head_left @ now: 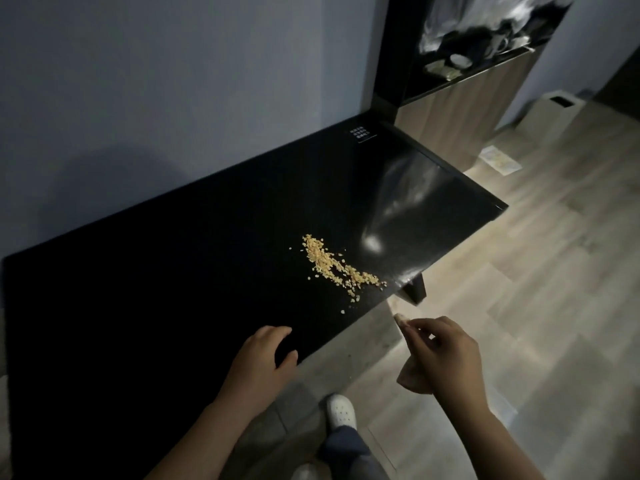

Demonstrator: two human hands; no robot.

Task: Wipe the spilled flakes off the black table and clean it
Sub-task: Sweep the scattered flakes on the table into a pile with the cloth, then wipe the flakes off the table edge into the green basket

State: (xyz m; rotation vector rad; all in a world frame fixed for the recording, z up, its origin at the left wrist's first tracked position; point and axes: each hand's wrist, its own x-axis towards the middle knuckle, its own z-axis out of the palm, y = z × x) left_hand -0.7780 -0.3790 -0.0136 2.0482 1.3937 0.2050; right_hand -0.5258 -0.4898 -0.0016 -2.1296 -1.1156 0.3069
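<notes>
There, the scattered yellow flakes [332,266] lay in a loose trail on the glossy black rectangular table [173,271], close to its front edge and nearer its far end. The left hand [259,355] rested on the table's front edge, fingers loosely bent, holding nothing. The right hand [446,355] hung just off that edge, pinching a pale beige wipe [408,375]. Whether it was cloth or paper was unclear, as the fingers hid most of it. Below the table's edge showed a white perforated shoe [341,412]. Beyond the table's far end, a dark shelf [467,64] held blurred objects.
</notes>
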